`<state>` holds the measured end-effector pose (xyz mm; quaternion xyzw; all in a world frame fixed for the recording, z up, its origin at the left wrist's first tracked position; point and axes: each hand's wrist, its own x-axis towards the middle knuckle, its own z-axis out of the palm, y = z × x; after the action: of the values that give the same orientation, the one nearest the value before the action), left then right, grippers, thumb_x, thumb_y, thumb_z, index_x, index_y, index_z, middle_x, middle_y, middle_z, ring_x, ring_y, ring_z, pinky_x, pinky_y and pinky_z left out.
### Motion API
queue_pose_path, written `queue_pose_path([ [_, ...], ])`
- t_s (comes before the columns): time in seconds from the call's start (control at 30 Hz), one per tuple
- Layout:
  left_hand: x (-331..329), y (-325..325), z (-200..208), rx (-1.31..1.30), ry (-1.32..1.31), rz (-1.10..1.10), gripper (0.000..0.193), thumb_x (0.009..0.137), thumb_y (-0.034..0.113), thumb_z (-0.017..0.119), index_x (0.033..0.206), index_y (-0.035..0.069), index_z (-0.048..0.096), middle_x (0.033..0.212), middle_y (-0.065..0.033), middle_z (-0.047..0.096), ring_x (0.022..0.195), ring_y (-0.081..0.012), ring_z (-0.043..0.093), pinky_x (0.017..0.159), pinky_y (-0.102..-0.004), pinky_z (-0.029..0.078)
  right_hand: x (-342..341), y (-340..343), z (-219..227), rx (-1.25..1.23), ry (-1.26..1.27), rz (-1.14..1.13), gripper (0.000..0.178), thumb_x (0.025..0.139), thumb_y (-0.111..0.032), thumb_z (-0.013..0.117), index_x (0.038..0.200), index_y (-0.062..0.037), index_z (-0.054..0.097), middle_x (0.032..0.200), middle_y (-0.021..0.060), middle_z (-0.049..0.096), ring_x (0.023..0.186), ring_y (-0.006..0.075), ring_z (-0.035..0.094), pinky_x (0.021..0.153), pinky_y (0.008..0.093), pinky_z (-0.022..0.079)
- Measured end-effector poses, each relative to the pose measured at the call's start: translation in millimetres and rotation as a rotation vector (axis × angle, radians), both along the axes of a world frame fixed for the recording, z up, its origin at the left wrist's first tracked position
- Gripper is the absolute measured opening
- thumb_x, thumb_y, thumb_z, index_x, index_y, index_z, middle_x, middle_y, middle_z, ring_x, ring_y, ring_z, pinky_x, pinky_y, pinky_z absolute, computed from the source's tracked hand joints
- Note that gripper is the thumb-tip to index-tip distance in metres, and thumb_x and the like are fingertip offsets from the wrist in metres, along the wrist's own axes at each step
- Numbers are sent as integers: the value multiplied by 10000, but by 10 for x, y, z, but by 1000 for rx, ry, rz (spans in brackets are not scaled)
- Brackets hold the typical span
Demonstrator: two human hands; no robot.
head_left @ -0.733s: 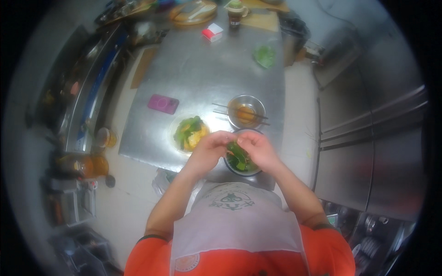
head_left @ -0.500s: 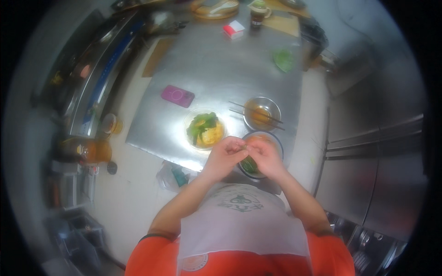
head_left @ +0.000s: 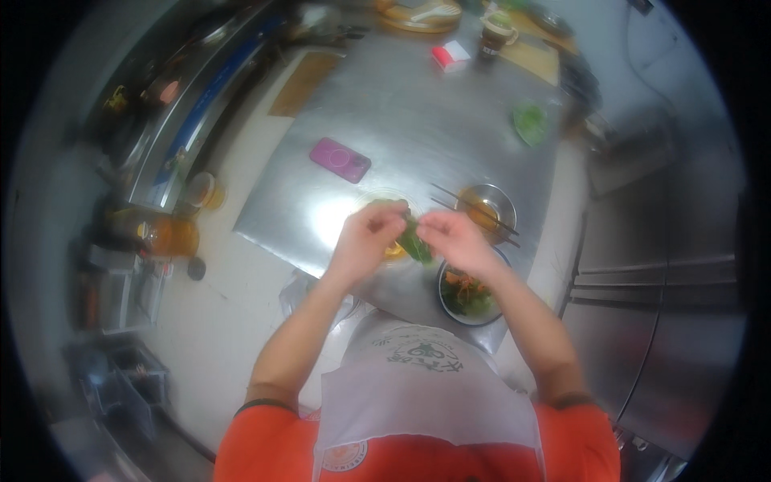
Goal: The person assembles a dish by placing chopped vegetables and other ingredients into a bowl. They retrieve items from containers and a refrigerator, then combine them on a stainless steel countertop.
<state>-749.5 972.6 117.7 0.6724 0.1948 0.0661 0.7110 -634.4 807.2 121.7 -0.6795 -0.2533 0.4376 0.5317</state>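
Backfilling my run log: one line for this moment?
left hand: holding leafy greens; right hand: holding leafy greens; chopsticks: across metal bowl

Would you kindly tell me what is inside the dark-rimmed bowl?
Orange pieces and greens show in the bowl; the right hand covers part, and anything beneath is hidden.

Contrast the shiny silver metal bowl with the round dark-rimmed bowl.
Two thin dark chopsticks lie across the shiny silver metal bowl, none across the round dark-rimmed bowl. The metal bowl holds amber contents; the dark-rimmed bowl, green and orange pieces. Both stand on the metal table.
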Motion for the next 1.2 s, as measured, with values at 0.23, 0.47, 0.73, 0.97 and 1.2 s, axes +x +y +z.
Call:
queue_pose_path([
  [0.23, 204, 692, -12, 539, -200, -48, 262, 857, 32, 641, 1118, 57, 659, 855, -44, 638, 781, -142, 592, 731, -283, 490, 407, 771, -355, 267, -172, 162, 158, 935, -147, 587, 1010, -16, 635, 833, 19, 653, 754, 103, 595, 691, 267, 483],
  [0.47, -166, 599, -1023, 1041, -252, -376, 257, 801, 55, 646, 1055, 91, 661, 897, -75, 640, 864, -274, 588, 776, -368, 493, 348, 717, -1141, 49, -980, 591, 151, 855, -186, 611, 941, -85, 682, 932, 112, 664, 845, 262, 634, 761, 357, 501],
  [0.73, -362, 325, -1148, 1300, -217, -446, 264, 755, 86, 664, 1019, 107, 668, 902, -17, 653, 967, -206, 566, 809, -344, 446, 173, 491, -1050, -18, -1199, 698, 162, 810, -173, 630, 949, -133, 704, 1249, 53, 603, 1306, 285, 411, 1037, 483, 335],
  [0.97, -424, 355, -831, 1280, 127, -403, 240, 777, 125, 662, 1015, 92, 674, 930, -36, 663, 1005, -239, 565, 820, -386, 426, -8, 373, -1092, -47, -1197, 580, 213, 879, -256, 572, 996, -147, 714, 1344, 73, 534, 1378, 367, 292, 1086, 542, 245],
  [1.2, 74, 483, -1048, 1322, 21, -369, 289, 789, 160, 666, 1069, 88, 658, 1134, -38, 630, 1129, -258, 517, 863, -387, 410, -192, 365, -1060, -186, -1154, 555, 255, 901, -272, 546, 1072, -144, 686, 1422, 101, 451, 1398, 414, 235, 1110, 579, 184],
])
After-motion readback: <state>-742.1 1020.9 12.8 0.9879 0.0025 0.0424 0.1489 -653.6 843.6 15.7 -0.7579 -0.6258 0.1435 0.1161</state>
